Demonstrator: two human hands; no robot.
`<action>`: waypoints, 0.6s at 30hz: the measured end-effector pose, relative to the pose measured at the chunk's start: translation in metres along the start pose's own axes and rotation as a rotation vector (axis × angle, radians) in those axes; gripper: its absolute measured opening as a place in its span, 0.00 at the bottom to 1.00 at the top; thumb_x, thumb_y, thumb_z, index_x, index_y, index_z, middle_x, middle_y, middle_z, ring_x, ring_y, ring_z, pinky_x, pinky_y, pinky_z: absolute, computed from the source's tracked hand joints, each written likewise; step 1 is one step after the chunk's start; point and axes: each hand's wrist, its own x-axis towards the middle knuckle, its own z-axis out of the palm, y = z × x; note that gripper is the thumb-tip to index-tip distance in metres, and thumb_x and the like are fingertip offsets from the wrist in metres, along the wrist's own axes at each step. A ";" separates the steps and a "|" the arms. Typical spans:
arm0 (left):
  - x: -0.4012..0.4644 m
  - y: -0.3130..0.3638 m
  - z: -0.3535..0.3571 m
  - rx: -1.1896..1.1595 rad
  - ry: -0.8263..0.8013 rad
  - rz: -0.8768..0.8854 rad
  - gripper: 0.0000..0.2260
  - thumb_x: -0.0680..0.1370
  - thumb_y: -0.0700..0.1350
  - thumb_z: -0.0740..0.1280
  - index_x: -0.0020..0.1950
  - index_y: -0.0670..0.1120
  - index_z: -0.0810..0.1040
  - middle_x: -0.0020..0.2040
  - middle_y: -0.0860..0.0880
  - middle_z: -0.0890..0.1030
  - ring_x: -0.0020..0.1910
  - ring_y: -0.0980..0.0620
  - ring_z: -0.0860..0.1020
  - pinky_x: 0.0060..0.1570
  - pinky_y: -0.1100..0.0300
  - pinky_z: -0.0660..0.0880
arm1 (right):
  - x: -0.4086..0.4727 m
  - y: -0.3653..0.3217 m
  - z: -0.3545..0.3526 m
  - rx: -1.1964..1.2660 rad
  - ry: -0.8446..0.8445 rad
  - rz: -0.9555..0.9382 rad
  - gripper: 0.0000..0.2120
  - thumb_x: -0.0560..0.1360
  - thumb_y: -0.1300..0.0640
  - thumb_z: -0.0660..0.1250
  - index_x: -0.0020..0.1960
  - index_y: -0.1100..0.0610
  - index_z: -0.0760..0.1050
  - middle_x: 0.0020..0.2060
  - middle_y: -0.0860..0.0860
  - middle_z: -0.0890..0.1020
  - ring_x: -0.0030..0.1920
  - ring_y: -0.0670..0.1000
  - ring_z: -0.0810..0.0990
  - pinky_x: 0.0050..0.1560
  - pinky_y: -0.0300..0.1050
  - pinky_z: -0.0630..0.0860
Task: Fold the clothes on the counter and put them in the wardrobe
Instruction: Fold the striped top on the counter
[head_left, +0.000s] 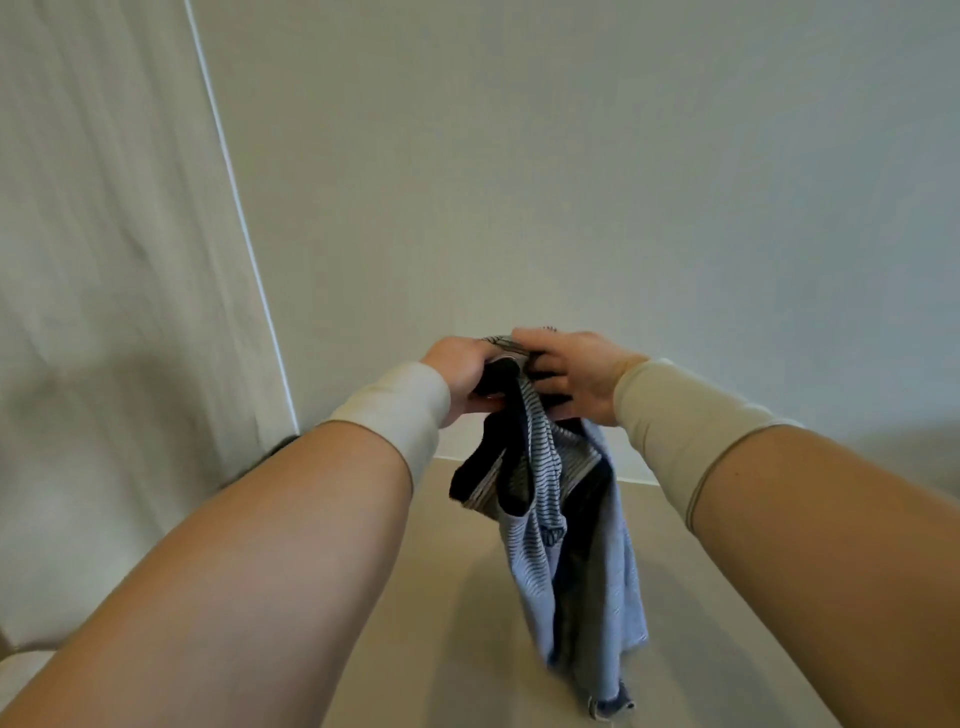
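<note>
A blue-and-white striped garment with dark trim (540, 499) hangs in the air over the beige counter (467, 597). My left hand (462, 374) grips its top edge from the left. Close beside it, my right hand (566, 374) grips the same bunched top edge, fingers curled into the cloth. The garment's lower end (608, 696) droops down to near the counter surface. Both wrists wear pale sleeves. No wardrobe is in view.
A plain white wall (571, 182) stands right behind the counter. A pale curtain (104, 234) hangs at the left, down past the counter's left edge. A light surface shows at the bottom left corner.
</note>
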 end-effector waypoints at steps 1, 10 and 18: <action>0.004 0.004 -0.001 0.021 0.014 0.027 0.07 0.78 0.35 0.63 0.43 0.41 0.79 0.46 0.41 0.80 0.48 0.43 0.80 0.49 0.46 0.81 | 0.001 0.002 0.002 -0.054 -0.048 -0.006 0.13 0.76 0.50 0.68 0.57 0.55 0.77 0.51 0.52 0.83 0.50 0.52 0.81 0.51 0.51 0.77; 0.033 0.023 -0.021 -0.047 0.205 0.028 0.07 0.78 0.46 0.67 0.43 0.44 0.76 0.39 0.46 0.76 0.33 0.51 0.75 0.38 0.57 0.77 | 0.032 0.004 0.001 -0.162 -0.005 -0.093 0.05 0.77 0.58 0.68 0.51 0.57 0.81 0.44 0.52 0.86 0.46 0.50 0.83 0.48 0.47 0.79; 0.035 0.007 -0.050 0.014 -0.112 -0.058 0.21 0.75 0.63 0.66 0.50 0.46 0.82 0.44 0.50 0.83 0.46 0.51 0.81 0.52 0.54 0.77 | 0.049 -0.009 0.022 0.118 0.223 -0.168 0.15 0.80 0.52 0.64 0.51 0.64 0.82 0.48 0.60 0.85 0.49 0.58 0.83 0.56 0.55 0.79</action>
